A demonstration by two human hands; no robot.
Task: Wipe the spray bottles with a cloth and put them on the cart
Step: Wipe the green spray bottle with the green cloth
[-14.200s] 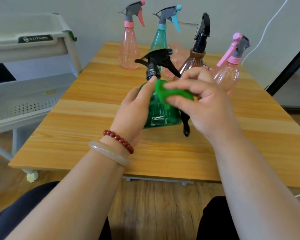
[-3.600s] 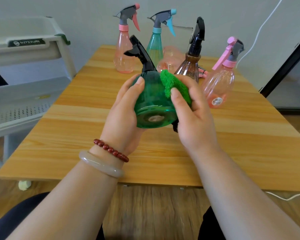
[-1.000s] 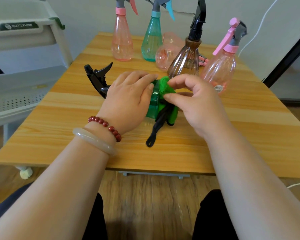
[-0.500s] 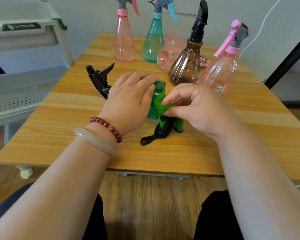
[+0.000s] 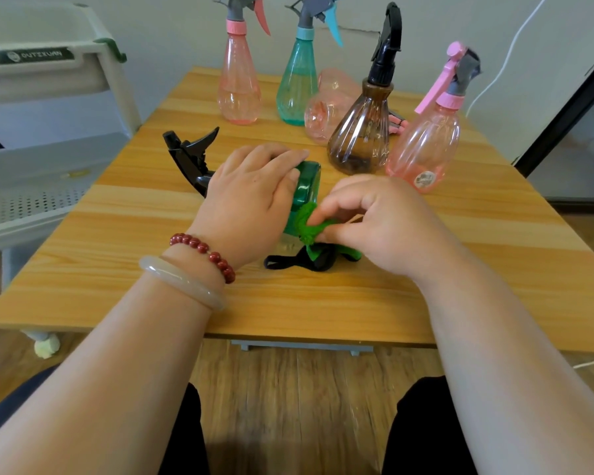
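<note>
- Green spray bottle (image 5: 306, 186) lay on its side on the wooden table (image 5: 117, 269), about centre frame, base towards the right and black trigger head (image 5: 191, 159) sticking out to the left.
- Left hand (image 5: 251, 200) sat palm-down on top of the bottle. Its fingers (image 5: 282, 159) were close together and bent over the body, holding it against the table; thumb hidden.
- Only the base end of the bottle and its trigger showed past the hand (the rest was covered).
- Right hand (image 5: 378, 224) was just right of the base, thumb and fingertips pinched on a bunched green cloth (image 5: 309, 224). The cloth touched the lower edge of the base.
- A black strap (image 5: 299, 262) trailed from under the cloth onto the table, towards the lower edge of the frame.
- Bottle body: clear dark-green plastic with a flat base; the trigger and nozzle were plain black.
- Left wrist carried a red bead bracelet (image 5: 206, 252) and a pale bangle (image 5: 182, 282).
- Along the top of the frame stood a tall pink bottle (image 5: 237, 87), a teal bottle (image 5: 297, 84), a brown bottle (image 5: 360, 138) and a round pink bottle (image 5: 426, 145). One more pink bottle lay tipped over (image 5: 326, 108) behind the brown one.
- The pale cart (image 5: 48, 80) stood at the upper left, beside the table.
</note>
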